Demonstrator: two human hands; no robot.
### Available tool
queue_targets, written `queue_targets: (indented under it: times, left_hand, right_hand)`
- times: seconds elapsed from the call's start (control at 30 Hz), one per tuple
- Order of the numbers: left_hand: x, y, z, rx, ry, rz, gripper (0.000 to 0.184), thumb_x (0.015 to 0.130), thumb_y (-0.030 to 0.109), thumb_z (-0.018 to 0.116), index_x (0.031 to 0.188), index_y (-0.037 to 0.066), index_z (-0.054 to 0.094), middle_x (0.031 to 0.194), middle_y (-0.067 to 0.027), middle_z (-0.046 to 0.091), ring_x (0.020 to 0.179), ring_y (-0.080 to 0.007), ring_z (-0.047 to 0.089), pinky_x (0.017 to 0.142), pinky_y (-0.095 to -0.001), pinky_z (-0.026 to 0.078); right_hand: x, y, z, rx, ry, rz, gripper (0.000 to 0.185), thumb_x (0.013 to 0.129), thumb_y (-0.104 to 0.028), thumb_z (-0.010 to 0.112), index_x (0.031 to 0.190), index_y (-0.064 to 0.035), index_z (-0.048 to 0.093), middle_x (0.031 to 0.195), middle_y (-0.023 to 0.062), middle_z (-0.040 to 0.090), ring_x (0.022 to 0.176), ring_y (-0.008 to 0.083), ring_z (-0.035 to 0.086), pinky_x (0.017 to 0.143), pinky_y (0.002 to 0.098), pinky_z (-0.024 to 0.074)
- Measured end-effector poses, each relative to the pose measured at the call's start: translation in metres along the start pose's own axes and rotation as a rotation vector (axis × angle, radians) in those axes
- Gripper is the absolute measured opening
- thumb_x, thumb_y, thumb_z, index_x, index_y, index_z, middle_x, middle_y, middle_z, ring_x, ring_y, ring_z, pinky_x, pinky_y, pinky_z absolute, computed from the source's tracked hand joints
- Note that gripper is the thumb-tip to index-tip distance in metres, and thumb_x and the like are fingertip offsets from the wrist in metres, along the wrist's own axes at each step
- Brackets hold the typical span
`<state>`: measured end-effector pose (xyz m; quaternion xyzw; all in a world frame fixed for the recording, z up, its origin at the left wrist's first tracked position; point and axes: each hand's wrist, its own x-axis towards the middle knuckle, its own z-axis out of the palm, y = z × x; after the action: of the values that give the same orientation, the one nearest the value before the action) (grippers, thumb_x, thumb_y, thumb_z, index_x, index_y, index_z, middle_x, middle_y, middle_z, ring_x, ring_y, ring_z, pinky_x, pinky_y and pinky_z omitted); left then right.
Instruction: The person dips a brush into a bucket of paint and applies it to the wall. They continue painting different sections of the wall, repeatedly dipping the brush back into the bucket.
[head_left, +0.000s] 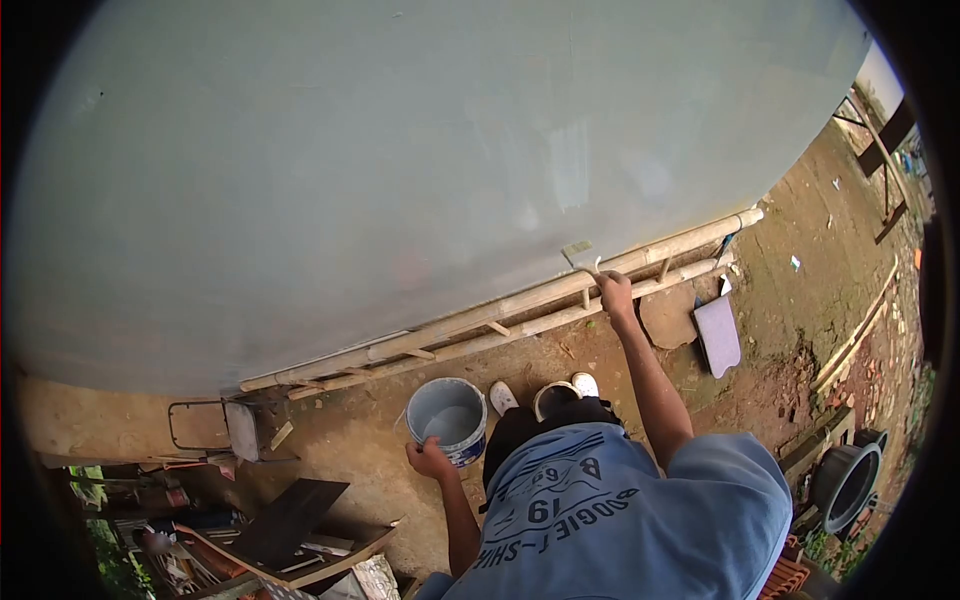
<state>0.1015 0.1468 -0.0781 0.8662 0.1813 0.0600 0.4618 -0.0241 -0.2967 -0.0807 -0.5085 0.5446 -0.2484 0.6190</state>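
My right hand (615, 292) is closed around the handle of a flat paintbrush (579, 252). The bristles are at the lower part of a large grey-green wall (350, 190); whether they touch it, I cannot tell. A wet-looking lighter streak shows on the wall above the brush. With my left hand (430, 459) I grip the near rim of a bucket (470, 450), thumb over the edge. Greyish liquid, apparently paint, lies inside the bucket.
A bamboo ladder (540, 302) lies along the wall's foot. Behind my shoes stands a smaller round container (541, 402). A chair (243, 430) is at the left, above piled boards (290, 520). A purple-grey pad (717, 335) and a dark tub (846, 487) are at the right.
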Motion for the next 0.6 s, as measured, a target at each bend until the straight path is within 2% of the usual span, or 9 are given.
queue_targets:
  times: [0.07, 0.13, 0.23, 0.43, 0.53, 0.57, 0.6]
  left_hand:
    - [0.004, -0.008, -0.002, 0.017, -0.003, -0.007, 0.029, 0.058, 0.006, 0.065, 0.065, 0.002, 0.037, 0.065, -0.0069, 0.039, 0.061, -0.0241, 0.037, 0.059, -0.0408, 0.035]
    - [0.007, -0.008, -0.004, 0.038, -0.017, -0.030, 0.029, 0.057, 0.007, 0.065, 0.066, 0.002, 0.038, 0.065, -0.0081, 0.041, 0.061, -0.0252, 0.038, 0.059, -0.0415, 0.036]
    - [0.014, -0.006, -0.006, 0.089, -0.017, -0.034, 0.030, 0.057, 0.009, 0.066, 0.066, 0.002, 0.039, 0.065, -0.0095, 0.043, 0.060, -0.0275, 0.040, 0.059, -0.0427, 0.036]
    - [0.031, -0.028, 0.006, 0.090, 0.007, -0.023, 0.028, 0.056, 0.011, 0.066, 0.066, 0.003, 0.041, 0.065, -0.0104, 0.044, 0.059, -0.0306, 0.042, 0.059, -0.0450, 0.037]
    - [0.031, -0.025, 0.007, 0.119, -0.002, -0.027, 0.028, 0.056, 0.010, 0.066, 0.066, 0.003, 0.040, 0.065, -0.0105, 0.045, 0.059, -0.0311, 0.043, 0.059, -0.0456, 0.037]
    - [0.031, -0.023, 0.008, 0.126, -0.007, -0.023, 0.029, 0.056, 0.010, 0.066, 0.066, 0.003, 0.040, 0.065, -0.0105, 0.045, 0.059, -0.0311, 0.043, 0.059, -0.0457, 0.037]
    - [0.032, -0.023, 0.008, 0.117, -0.017, -0.028, 0.028, 0.056, 0.010, 0.065, 0.066, 0.003, 0.040, 0.065, -0.0105, 0.045, 0.059, -0.0312, 0.042, 0.059, -0.0458, 0.037]
  right_hand:
    - [0.033, 0.042, 0.011, -0.105, -0.018, -0.051, 0.026, 0.087, -0.021, 0.059, 0.093, 0.0040, 0.066, 0.064, 0.0039, 0.055, 0.050, 0.0107, 0.049, 0.044, 0.0283, 0.0353]
    - [0.050, 0.033, 0.022, -0.092, -0.017, 0.002, 0.027, 0.087, -0.020, 0.058, 0.093, 0.0055, 0.066, 0.065, 0.0047, 0.056, 0.052, 0.0111, 0.049, 0.046, 0.0283, 0.0361]
    - [0.039, -0.041, 0.028, 0.029, 0.013, -0.050, 0.027, 0.088, -0.020, 0.058, 0.091, 0.0058, 0.066, 0.066, 0.0047, 0.056, 0.053, 0.0110, 0.048, 0.047, 0.0274, 0.0358]
    - [-0.043, -0.183, 0.012, 0.165, 0.040, -0.150, 0.025, 0.092, -0.019, 0.058, 0.093, 0.0045, 0.066, 0.065, 0.0005, 0.052, 0.053, 0.0078, 0.041, 0.047, 0.0254, 0.0313]
    - [-0.084, -0.244, 0.000, 0.245, 0.029, -0.304, 0.022, 0.094, -0.018, 0.057, 0.095, 0.0022, 0.066, 0.065, -0.0027, 0.049, 0.052, 0.0048, 0.037, 0.046, 0.0225, 0.0269]
    - [-0.099, -0.263, -0.006, 0.300, 0.016, -0.365, 0.023, 0.092, -0.019, 0.059, 0.095, 0.0031, 0.067, 0.063, -0.0014, 0.053, 0.052, 0.0051, 0.040, 0.047, 0.0228, 0.0300]
    - [-0.114, -0.282, -0.010, 0.343, -0.005, -0.426, 0.023, 0.093, -0.018, 0.058, 0.097, 0.0028, 0.066, 0.063, -0.0026, 0.051, 0.052, 0.0042, 0.039, 0.047, 0.0226, 0.0290]
